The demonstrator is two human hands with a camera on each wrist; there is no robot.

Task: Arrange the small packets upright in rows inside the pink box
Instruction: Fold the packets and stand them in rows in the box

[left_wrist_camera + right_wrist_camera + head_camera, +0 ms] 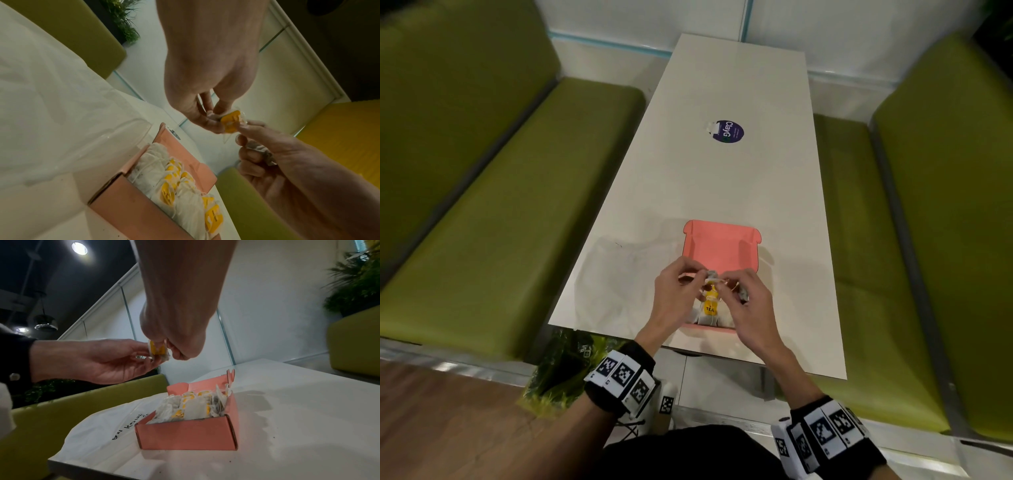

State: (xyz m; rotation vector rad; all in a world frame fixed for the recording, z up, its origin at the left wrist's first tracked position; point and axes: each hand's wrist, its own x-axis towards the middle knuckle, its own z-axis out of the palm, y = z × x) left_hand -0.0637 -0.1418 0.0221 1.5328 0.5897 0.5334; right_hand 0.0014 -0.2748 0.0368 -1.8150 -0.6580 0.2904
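Note:
The pink box (pixel 748 255) lies open near the table's front edge, its lid flap folded back. Several white packets with yellow tags (pixel 709 308) stand packed inside it, also seen as packets (pixel 170 181) and packets (pixel 191 407) in the wrist views. Above the box, my left hand (pixel 700 275) and right hand (pixel 726 279) both pinch one small packet with a yellow tag (pixel 232 121). My right hand (pixel 242 131) also keeps a second greyish packet (pixel 261 149) tucked under its curled fingers. The held packet (pixel 157 350) hangs clear of the box (pixel 185 433).
A white plastic bag (pixel 619 274) lies flat left of the box. A dark round sticker (pixel 727 132) sits mid-table. The white table (pixel 722 188) stretches away from me between green benches (pixel 500 205) on both sides. A plant (pixel 359 280) stands at the far right.

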